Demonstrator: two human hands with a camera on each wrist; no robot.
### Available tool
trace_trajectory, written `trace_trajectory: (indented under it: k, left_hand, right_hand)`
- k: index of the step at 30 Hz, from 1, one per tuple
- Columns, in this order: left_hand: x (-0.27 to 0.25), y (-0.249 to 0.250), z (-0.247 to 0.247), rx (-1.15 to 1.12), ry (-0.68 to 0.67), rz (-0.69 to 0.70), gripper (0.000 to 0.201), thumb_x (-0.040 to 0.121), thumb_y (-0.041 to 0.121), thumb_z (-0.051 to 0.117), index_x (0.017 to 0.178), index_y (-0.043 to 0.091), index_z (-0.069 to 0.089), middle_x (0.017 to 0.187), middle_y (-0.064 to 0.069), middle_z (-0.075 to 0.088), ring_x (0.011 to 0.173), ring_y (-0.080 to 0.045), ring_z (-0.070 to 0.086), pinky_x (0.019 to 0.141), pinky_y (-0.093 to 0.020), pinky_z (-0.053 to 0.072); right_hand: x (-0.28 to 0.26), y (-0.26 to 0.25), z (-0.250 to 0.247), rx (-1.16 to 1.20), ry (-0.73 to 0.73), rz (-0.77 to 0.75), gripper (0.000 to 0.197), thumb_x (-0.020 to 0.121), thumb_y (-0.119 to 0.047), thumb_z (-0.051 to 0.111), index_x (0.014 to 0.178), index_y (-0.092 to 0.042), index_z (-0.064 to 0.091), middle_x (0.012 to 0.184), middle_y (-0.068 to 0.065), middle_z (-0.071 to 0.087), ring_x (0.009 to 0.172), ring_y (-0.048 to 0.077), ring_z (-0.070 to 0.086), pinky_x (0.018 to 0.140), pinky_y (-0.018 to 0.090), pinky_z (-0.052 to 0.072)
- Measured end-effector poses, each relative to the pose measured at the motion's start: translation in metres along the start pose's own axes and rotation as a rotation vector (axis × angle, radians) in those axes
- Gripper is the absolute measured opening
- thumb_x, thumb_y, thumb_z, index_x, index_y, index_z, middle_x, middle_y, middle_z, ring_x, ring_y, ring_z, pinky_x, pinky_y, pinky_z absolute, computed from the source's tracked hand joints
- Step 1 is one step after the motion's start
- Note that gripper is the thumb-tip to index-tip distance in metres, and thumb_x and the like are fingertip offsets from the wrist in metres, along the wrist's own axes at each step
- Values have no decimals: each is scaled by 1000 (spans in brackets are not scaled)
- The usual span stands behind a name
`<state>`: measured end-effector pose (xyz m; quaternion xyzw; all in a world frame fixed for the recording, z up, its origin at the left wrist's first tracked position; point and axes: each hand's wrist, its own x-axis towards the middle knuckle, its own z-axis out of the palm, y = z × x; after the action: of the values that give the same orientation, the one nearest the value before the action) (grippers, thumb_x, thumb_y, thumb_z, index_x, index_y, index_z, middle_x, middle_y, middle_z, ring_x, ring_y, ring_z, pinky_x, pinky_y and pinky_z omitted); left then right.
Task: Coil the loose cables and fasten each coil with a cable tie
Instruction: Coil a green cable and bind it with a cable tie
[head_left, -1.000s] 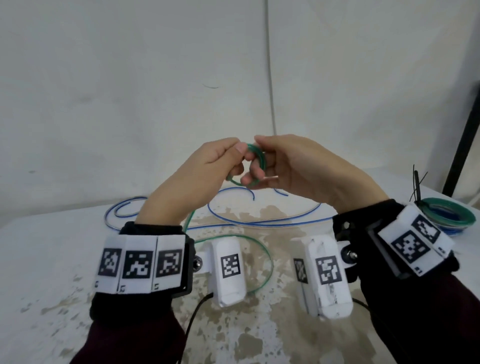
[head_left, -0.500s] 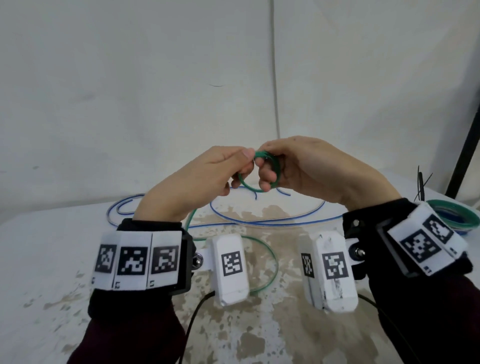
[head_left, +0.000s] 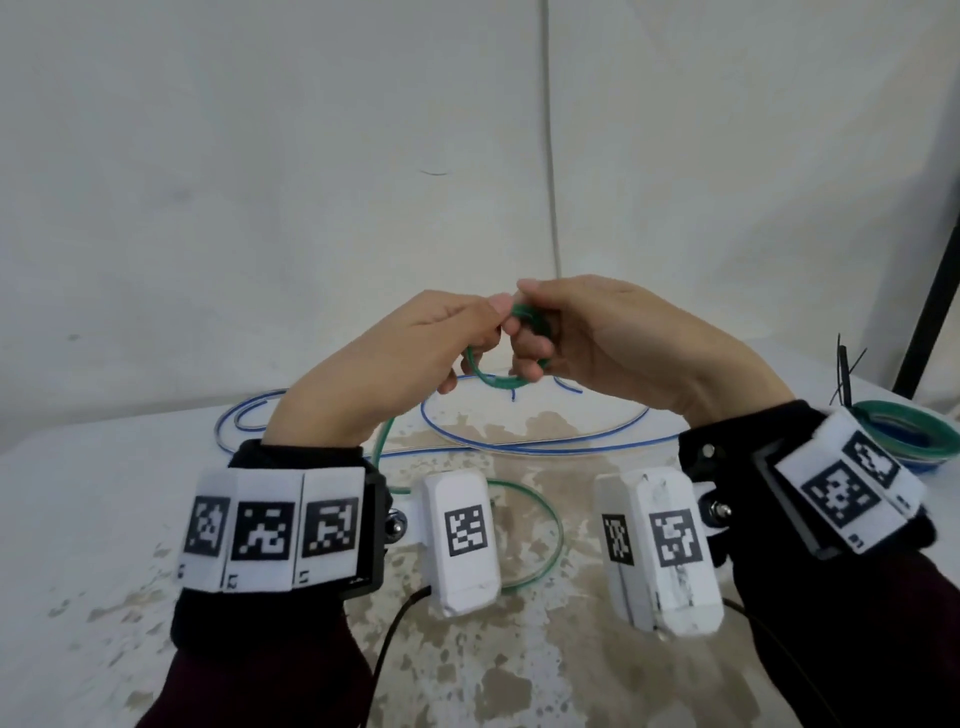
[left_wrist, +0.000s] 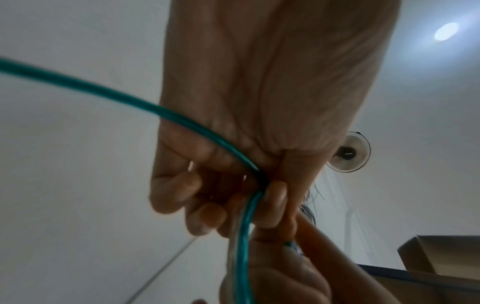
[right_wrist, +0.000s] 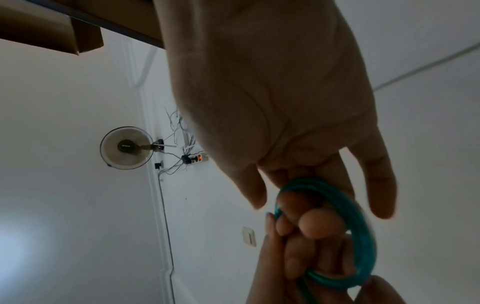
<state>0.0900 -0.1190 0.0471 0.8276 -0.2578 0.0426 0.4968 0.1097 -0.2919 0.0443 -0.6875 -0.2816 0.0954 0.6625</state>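
A green cable (head_left: 492, 380) is wound into a small coil held up above the table between both hands. My left hand (head_left: 470, 338) pinches the cable at the top of the coil with thumb and curled fingers; in the left wrist view the green cable (left_wrist: 244, 226) runs through my left hand (left_wrist: 221, 197). My right hand (head_left: 530, 338) has fingers hooked through the coil; the right wrist view shows the coil (right_wrist: 361, 236) looped around fingers of my right hand (right_wrist: 298, 205). The cable's loose tail (head_left: 540, 540) drops to the table and loops there. A blue cable (head_left: 519, 441) lies uncoiled behind.
At the right edge of the stained white table (head_left: 104, 519) lie finished green and blue coils (head_left: 909, 431) with black cable ties (head_left: 844, 379) sticking up beside them. A dark pole (head_left: 930, 312) stands at the far right. A white wall is close behind.
The coil in my hands has grown by roughly another turn as the hands worked it, and the view has shifted slightly. The tail on the table looks about the same.
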Motion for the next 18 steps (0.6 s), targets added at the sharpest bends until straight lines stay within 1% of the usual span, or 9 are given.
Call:
trace_trajectory:
  k: [1,3,6,8,10,13,15,17,18]
  left_hand:
    - [0,1,1,4,-8,0,35,100,31,39,72,18,56,69,5,43,72,-13,40,55,-22,33]
    - [1,3,5,-48,26,24,36,100,31,39,71,15,54,68,5,43,69,-12,41,51,-21,34]
    - [5,1,9,-211,86,54,38,101,31,36,69,14,46,71,1,43,68,-11,44,47,-21,35]
    - [6,-3,9,-199,94,64,36,102,27,35,70,13,46,70,2,41,71,-11,41,48,-21,36]
    - [5,-5,6,-124,67,61,34,102,24,36,72,12,48,71,2,39,74,-11,39,50,-22,38]
    - [0,-2,2,-46,-45,61,34,101,21,38,73,15,57,66,10,50,70,-6,43,53,-21,40]
    - [-1,0,2,-36,-78,62,36,100,21,39,73,19,62,63,14,52,68,-4,46,53,-20,40]
    - [1,0,4,-81,-17,64,41,100,25,41,64,21,60,64,10,48,67,-6,46,52,-22,40]
    - [3,-1,5,-117,20,58,42,100,28,41,62,18,56,65,7,46,66,-7,46,52,-23,40]
  right_hand:
    - [-1,-1,0,-28,-6,-11,35,102,-22,34,79,-5,55,60,2,37,56,16,44,64,21,43]
    - [0,-4,2,-19,46,-62,34,103,-22,34,77,-7,52,63,2,29,53,11,36,58,16,39]
    - [2,-5,5,191,175,-68,33,102,-20,36,75,-8,50,58,-1,31,51,11,33,52,15,40]
    - [3,-3,5,229,174,-31,32,102,-18,35,77,-7,51,57,-1,39,52,13,40,56,19,45]
    - [3,-1,4,140,142,4,33,102,-17,34,76,-7,52,57,1,46,54,16,48,63,25,49]
    - [1,-2,3,-9,67,36,37,101,-24,39,71,-9,55,59,2,50,57,17,54,71,34,55]
    - [-2,-3,3,-95,25,28,38,100,-28,41,70,-11,56,59,-2,46,56,14,52,73,36,57]
    - [-3,-4,4,-87,37,3,36,101,-28,39,72,-12,52,57,-4,37,52,11,44,68,34,56]
    - [-3,-5,5,-37,69,-9,35,102,-27,38,73,-11,50,57,-4,33,50,10,41,66,34,56]
